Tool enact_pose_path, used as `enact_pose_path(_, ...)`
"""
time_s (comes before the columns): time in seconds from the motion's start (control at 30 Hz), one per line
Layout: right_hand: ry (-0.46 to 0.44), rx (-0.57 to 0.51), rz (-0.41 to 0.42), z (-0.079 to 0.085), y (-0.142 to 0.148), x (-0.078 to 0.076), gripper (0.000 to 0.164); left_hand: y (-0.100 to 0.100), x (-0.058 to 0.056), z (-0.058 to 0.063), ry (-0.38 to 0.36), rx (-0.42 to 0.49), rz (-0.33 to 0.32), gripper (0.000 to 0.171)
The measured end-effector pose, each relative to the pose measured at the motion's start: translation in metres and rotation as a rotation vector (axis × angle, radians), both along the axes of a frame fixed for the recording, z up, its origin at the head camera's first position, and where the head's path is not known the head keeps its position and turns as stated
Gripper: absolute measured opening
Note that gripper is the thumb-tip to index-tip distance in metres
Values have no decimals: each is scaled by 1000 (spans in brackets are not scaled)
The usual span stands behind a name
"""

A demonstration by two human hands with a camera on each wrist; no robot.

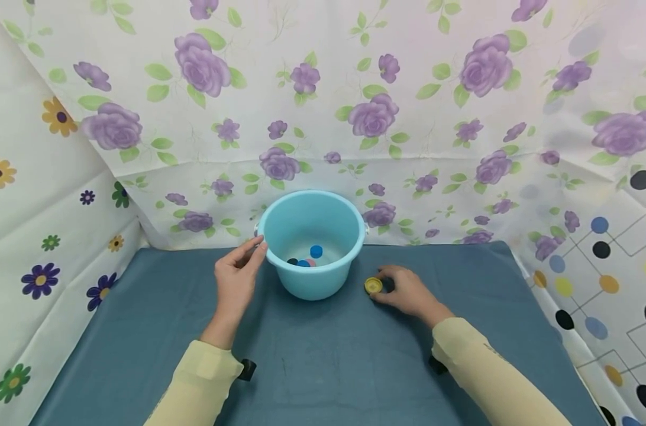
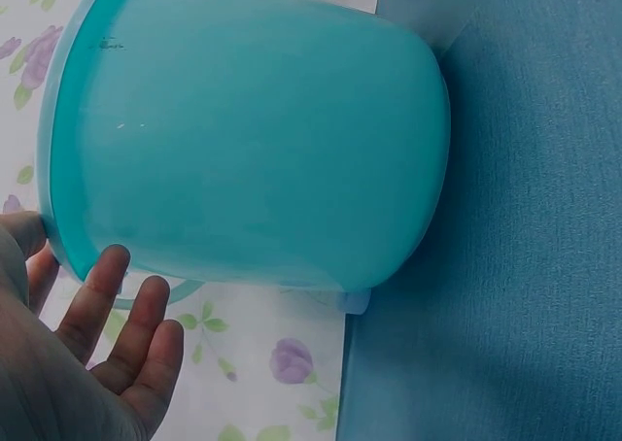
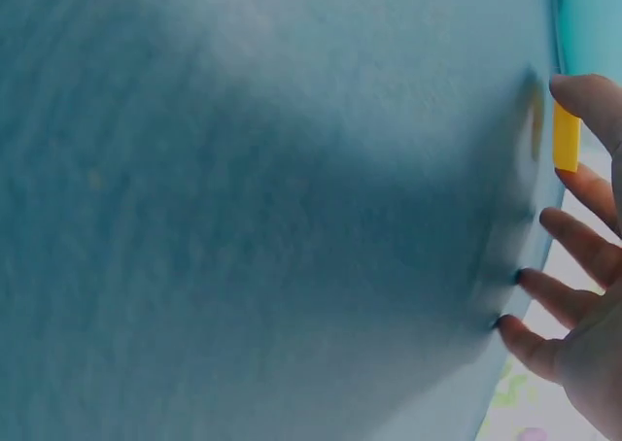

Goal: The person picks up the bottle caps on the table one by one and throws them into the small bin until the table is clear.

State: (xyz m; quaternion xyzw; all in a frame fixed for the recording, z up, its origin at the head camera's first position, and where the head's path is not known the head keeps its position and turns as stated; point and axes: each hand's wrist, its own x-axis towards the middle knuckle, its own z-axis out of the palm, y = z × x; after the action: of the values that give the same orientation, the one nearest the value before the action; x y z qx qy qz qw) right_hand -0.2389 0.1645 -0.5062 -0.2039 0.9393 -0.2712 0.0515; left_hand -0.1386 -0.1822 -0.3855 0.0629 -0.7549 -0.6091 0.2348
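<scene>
A light blue bucket (image 1: 313,281) stands upright at the back of the table. My left hand (image 1: 235,284) pinches its left rim between thumb and a finger; the other fingers (image 2: 148,324) spread loosely beside the wall in the left wrist view. To the right of the bucket, my right hand (image 1: 408,293) holds a round yellow bottle cap (image 1: 373,286) by its edges, just over the cloth. Edge-on, the same yellow cap (image 3: 566,138) shows between thumb and finger in the right wrist view. Inside the bucket lie a blue cap (image 1: 316,251) and several other small caps, partly overlapping.
A blue-grey cloth (image 1: 323,367) covers the table. Behind it hangs a white sheet with purple roses (image 1: 373,118). Patterned sheets close off the left side (image 1: 41,236) and the right side (image 1: 621,278).
</scene>
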Motion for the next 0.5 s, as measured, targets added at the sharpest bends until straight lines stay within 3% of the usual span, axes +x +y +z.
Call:
enact_pose_path(0.23, -58, 9, -110, 18, 12, -3, 45, 0, 1, 0, -9, -8, 14, 28)
enact_pose_path(0.5, -103, -34, -154, 45, 25, -10, 43, 1, 1, 1, -12, 0, 12, 28)
